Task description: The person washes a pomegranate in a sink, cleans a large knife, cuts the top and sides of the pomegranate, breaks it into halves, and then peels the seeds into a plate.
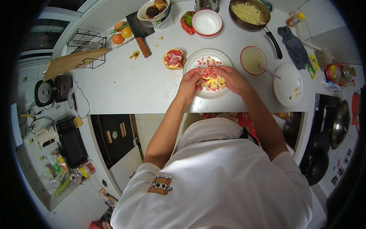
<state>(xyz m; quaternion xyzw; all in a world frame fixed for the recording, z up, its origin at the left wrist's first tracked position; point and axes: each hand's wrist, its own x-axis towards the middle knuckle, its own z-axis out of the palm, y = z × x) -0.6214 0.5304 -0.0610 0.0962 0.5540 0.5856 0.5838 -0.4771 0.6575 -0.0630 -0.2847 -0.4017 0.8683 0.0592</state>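
Observation:
A piece of pomegranate [209,73] is gripped between my left hand [191,83] and my right hand [230,78], its red seeds turned upward. Both hands are over a white patterned plate [194,57]. Loose pomegranate seeds [210,61] lie on the plate's far part. Below the held piece, more seeds and yellowish peel or membrane [214,84] show; whether they belong to the same piece I cannot tell. To the left of the plate, a cut pomegranate half [174,59] rests on the white counter with its seeds facing up.
A cleaver [143,47] lies at the far left beside tomatoes [117,39]. Behind the plate are a red-rimmed bowl [207,22] and a bell pepper [187,24]. To the right stand a pan of pale strips [248,13], a bowl of liquid [251,61] and a white dish [286,83].

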